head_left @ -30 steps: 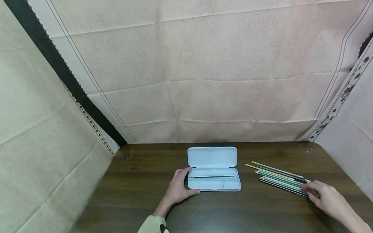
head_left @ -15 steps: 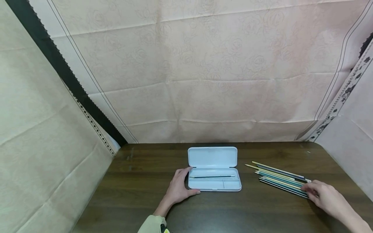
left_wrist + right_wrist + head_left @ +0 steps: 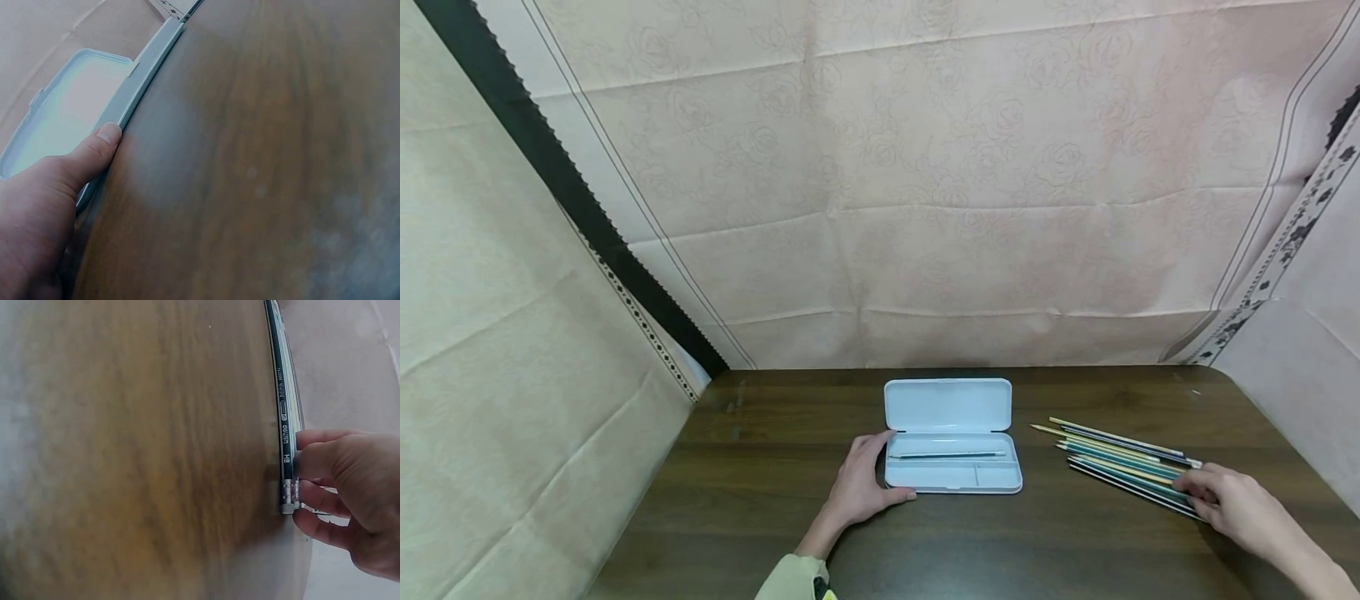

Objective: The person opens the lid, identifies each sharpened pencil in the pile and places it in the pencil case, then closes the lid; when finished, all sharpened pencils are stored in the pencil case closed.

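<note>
A light-blue pencil case [image 3: 947,404] lies with its lid up on the table. One pencil [image 3: 947,455] rests in its long compartment. My left hand [image 3: 859,479] grips the case's left end, thumb on the front edge; the left wrist view shows the thumb against the case's side [image 3: 153,59]. To the right, several pencils [image 3: 1120,458] in green, yellow and dark tones lie fanned, points towards the case. My right hand [image 3: 1236,504] holds their near ends with curled fingers. In the right wrist view its fingertips meet a dark HB pencil [image 3: 282,412] by its eraser; how many pencils are pinched is hidden.
The dark wooden table [image 3: 752,483] reaches back to a pale patterned cloth [image 3: 962,208]. More cloth hangs at the left [image 3: 535,400] and at the right [image 3: 1307,358]. Bare wood separates the case from the pencils.
The ends of the nearest dark pencils have shifted slightly right and towards me under my right hand, and the bundle has spread a little. My left hand and the case stay put.
</note>
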Tool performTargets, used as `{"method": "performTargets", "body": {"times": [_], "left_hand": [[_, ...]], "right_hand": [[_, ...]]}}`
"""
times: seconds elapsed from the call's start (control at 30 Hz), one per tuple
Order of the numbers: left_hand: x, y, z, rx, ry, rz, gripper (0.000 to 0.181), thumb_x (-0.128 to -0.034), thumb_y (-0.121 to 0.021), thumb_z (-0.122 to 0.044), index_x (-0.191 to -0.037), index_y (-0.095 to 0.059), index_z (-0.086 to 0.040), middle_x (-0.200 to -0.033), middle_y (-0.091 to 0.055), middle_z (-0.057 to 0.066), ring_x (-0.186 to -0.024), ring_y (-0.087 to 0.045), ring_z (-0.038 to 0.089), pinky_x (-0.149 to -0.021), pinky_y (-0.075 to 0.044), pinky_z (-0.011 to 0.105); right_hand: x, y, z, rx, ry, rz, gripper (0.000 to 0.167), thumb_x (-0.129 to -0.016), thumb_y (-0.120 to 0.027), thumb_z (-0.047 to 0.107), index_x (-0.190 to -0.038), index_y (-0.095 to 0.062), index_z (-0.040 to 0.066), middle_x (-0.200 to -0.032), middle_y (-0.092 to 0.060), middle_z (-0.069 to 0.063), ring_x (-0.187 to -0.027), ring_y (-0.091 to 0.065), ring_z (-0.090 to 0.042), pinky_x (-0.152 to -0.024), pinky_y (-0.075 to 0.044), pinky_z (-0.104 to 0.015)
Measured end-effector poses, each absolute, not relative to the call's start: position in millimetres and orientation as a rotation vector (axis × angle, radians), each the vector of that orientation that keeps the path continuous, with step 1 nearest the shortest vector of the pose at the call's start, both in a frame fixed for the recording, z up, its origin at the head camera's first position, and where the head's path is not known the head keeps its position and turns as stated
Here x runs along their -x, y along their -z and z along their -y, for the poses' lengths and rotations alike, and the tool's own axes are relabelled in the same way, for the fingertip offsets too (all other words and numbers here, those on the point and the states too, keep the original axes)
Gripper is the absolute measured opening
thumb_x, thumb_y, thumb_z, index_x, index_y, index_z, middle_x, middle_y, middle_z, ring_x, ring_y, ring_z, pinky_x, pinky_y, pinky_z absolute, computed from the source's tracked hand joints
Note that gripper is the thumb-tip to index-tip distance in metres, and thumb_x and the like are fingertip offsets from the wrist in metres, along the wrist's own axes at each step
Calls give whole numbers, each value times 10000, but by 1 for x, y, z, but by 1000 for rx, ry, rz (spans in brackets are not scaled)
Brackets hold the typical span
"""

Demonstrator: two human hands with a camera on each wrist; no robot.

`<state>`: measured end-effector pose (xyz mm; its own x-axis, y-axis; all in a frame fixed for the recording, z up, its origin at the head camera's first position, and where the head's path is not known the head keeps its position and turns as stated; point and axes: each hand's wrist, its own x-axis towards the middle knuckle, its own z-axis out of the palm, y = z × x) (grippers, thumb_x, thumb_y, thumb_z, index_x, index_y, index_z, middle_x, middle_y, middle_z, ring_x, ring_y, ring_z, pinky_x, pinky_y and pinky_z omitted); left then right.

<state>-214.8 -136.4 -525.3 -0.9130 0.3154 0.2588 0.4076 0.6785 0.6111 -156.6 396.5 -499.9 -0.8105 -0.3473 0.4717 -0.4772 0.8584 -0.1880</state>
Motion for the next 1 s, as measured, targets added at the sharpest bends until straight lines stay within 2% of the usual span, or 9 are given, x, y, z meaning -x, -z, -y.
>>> {"method": "performTargets", "body": {"times": [0.2, 0.6, 0.83, 1.0], "left_hand": [[215, 526, 136, 595, 1042, 2753, 936, -727, -853, -561, -1475, -472, -147, -1388, -548, 62, -1253, -459, 250, -937, -444, 536], [215, 525, 137, 598, 1056, 2761, 939, -727, -848, -571, -1482, -465, -164, -1396, -544, 49, -1256, -453, 239, -947, -440, 525], [215, 525, 137, 597, 1057, 2755, 941, -729, -842, -580, -1480, -467, -156, -1388, -547, 51, -1252, -454, 239, -942, -437, 535], [214, 524, 136, 589, 1064, 2767, 933, -731, -845, -571, -1483, -464, -172, -1395, -544, 39, -1258, -450, 231, -950, -435, 529]], "right_hand": [[160, 499, -398, -634, -399, 2641, 391, -605, -829, -127, -826, -699, 168, -745, -414, 236, -644, -373, 49, -512, -368, -270], [161, 500, -401, -673, -403, 2620, 409, -579, -819, -133, -818, -687, 170, -756, -401, 238, -654, -363, 48, -514, -357, -269], [164, 497, -395, -739, -437, 2539, 428, -561, -822, -140, -831, -695, 167, -765, -414, 238, -660, -369, 50, -526, -322, -214], [165, 496, -385, -735, -473, 2554, 418, -581, -826, -132, -842, -701, 170, -771, -433, 237, -665, -381, 53, -521, -339, -232]]}}
